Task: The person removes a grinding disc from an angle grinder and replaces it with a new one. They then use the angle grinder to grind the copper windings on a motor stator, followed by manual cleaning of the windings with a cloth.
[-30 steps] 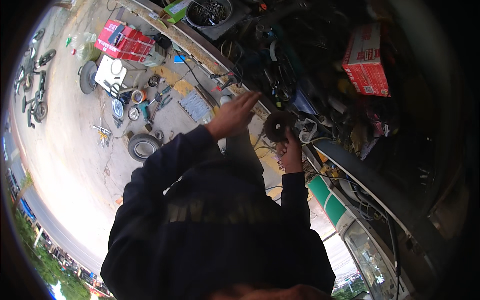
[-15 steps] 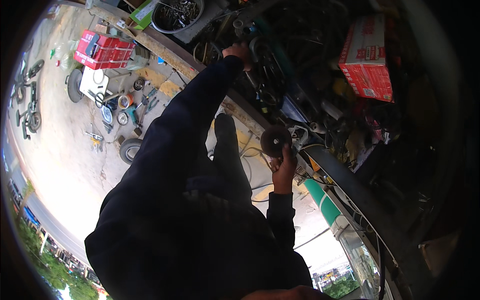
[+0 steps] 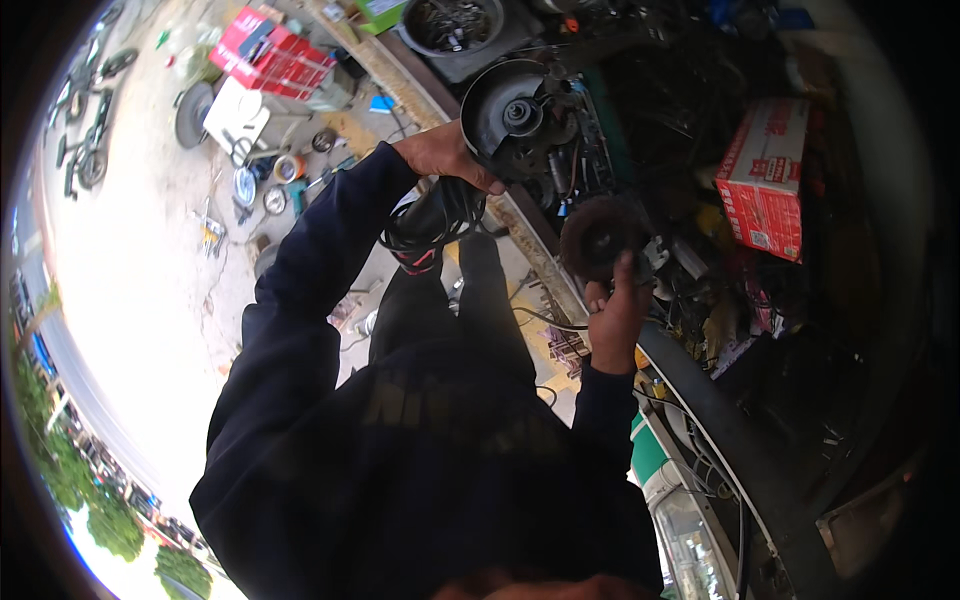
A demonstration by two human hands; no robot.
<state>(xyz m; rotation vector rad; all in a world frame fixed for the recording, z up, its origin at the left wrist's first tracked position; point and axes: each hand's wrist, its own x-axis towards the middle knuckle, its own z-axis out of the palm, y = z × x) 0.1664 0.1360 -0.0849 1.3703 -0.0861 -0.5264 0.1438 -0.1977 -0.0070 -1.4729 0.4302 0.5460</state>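
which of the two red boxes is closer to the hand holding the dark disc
The red carton on the cluttered right side; the red toolbox lies far left on the ground.

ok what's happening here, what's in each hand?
A person in a dark long-sleeved top stands at a cluttered workbench. The left hand grips an angle grinder by its body, guard and spindle facing up, its cord coiled below the hand. The right hand holds a dark round grinding disc apart from the grinder, not mounted on it. A red carton sits among the clutter to the right.
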